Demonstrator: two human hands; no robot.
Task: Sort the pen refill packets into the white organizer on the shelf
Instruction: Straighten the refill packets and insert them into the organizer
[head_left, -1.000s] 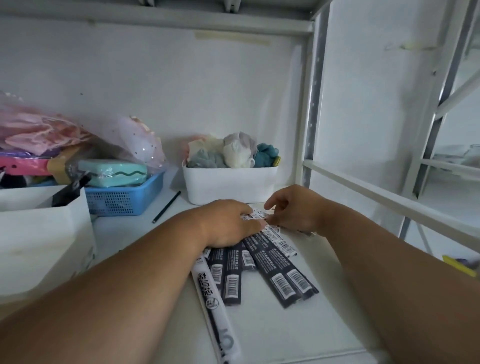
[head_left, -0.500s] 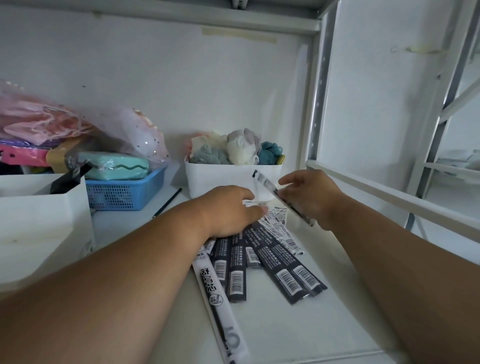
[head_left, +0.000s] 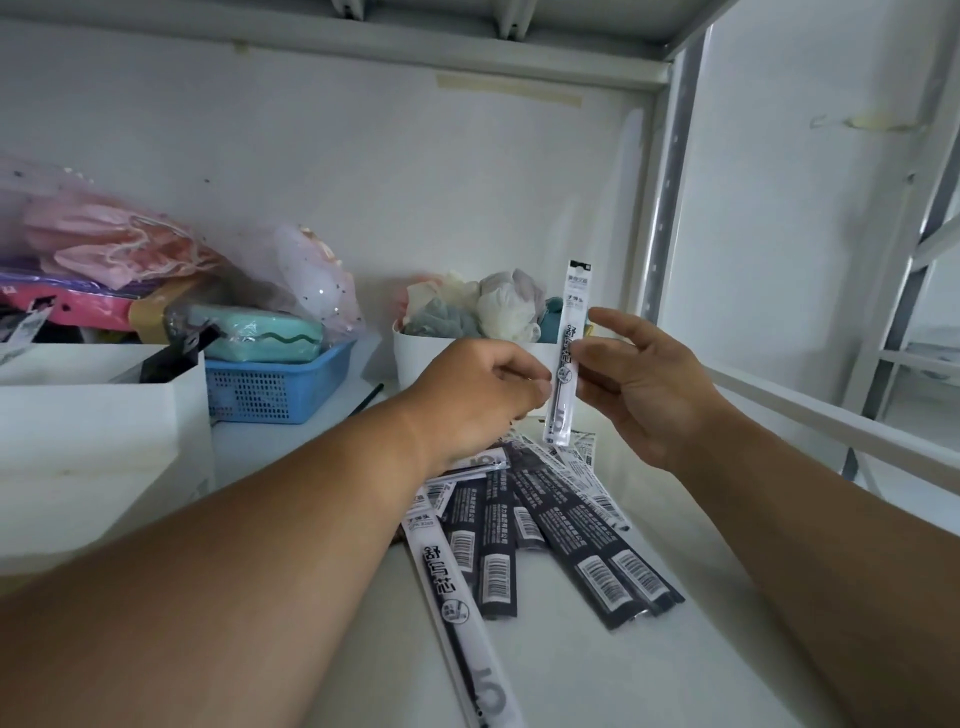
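One white refill packet (head_left: 567, 358) stood upright at frame centre, pinched by the right hand (head_left: 644, 384); the left hand (head_left: 478, 400), fingers curled, touched it. About eight packets (head_left: 545, 525) lay below.

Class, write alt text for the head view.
Both hands hold one white pen refill packet upright above a shelf; left hand and right hand pinch it. More packets lie below, beside a white organizer.
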